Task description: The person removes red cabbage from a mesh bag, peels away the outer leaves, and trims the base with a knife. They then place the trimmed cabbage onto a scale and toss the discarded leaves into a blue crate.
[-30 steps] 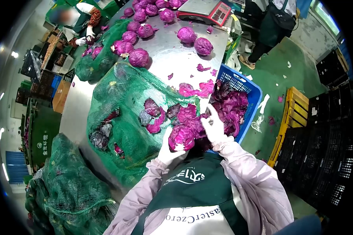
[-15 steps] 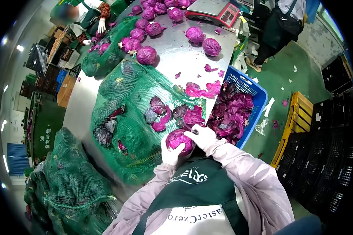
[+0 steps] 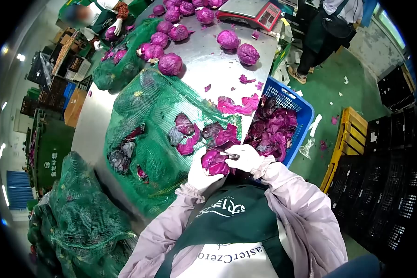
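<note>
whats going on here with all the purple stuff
A person in a green apron stands at a steel table. Their left hand cradles a red cabbage while the right hand holds what looks like a knife against it. An open green mesh sack of cabbages lies just ahead, and a blue crate on the right is full of loose leaves. More heads sit farther up near a scale. At the far end another person's hand holds one too.

Net sack (image 3: 153,106) on table (image 3: 208,65), loose cabbages (image 3: 170,64) behind it, scale (image 3: 252,10) at far end, crate (image 3: 292,98) holding leaves (image 3: 273,129) right of table.
</note>
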